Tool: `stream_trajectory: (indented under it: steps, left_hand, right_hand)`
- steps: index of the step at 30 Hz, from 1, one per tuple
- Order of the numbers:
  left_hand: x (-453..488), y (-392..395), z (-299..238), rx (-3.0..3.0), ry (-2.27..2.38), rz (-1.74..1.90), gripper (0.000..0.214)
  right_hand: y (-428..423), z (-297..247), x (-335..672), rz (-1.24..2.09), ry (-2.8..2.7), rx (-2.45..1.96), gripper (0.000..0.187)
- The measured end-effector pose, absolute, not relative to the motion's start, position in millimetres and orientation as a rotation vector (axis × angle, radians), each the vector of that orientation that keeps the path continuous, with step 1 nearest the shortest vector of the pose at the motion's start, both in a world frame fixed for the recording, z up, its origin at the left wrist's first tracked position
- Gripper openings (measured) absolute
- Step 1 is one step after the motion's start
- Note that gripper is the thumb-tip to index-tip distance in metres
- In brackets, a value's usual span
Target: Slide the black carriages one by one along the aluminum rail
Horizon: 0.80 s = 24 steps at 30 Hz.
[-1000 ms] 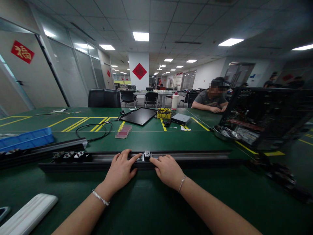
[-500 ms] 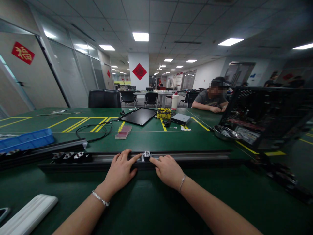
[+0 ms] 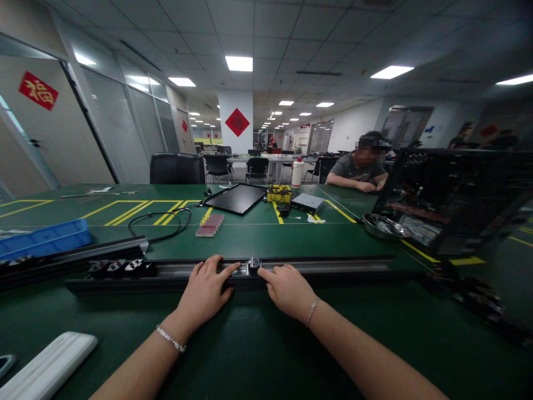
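Note:
A long black aluminium rail (image 3: 341,268) lies across the green table in front of me. A small metal slider block (image 3: 253,263) sits in its groove near the middle. My left hand (image 3: 205,290) rests flat on the rail with its fingers spread, and its index finger reaches toward the slider from the left. My right hand (image 3: 287,289) rests on the rail with loosely bent fingers, its index fingertip touching the slider's right side. Neither hand grips anything. Three dark fittings (image 3: 119,266) sit on the rail's left part.
A second rail (image 3: 83,253) and a blue tray (image 3: 45,236) lie at left, a white bar (image 3: 45,364) near the front left corner. Behind are a black cable (image 3: 158,222), a black panel (image 3: 237,198), a metal bowl (image 3: 381,226) and an open computer chassis (image 3: 453,194). A person sits at the far right.
The slider block and my right hand have shifted slightly to the right along the rail. My left hand has stayed put.

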<state>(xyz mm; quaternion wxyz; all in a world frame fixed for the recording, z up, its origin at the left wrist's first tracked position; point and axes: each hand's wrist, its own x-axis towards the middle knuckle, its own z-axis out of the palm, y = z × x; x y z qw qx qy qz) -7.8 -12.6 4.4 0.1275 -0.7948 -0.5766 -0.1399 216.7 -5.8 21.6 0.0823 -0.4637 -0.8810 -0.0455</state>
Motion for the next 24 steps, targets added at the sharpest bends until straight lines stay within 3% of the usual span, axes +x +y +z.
stream_trajectory:
  steps: [24]
  left_hand:
    - [-9.8,-10.4,-0.8,-2.295,-1.669,-0.405,0.059]
  right_hand:
    - [-6.0,27.3,219.8,-0.174,-2.644,-1.4,0.034]
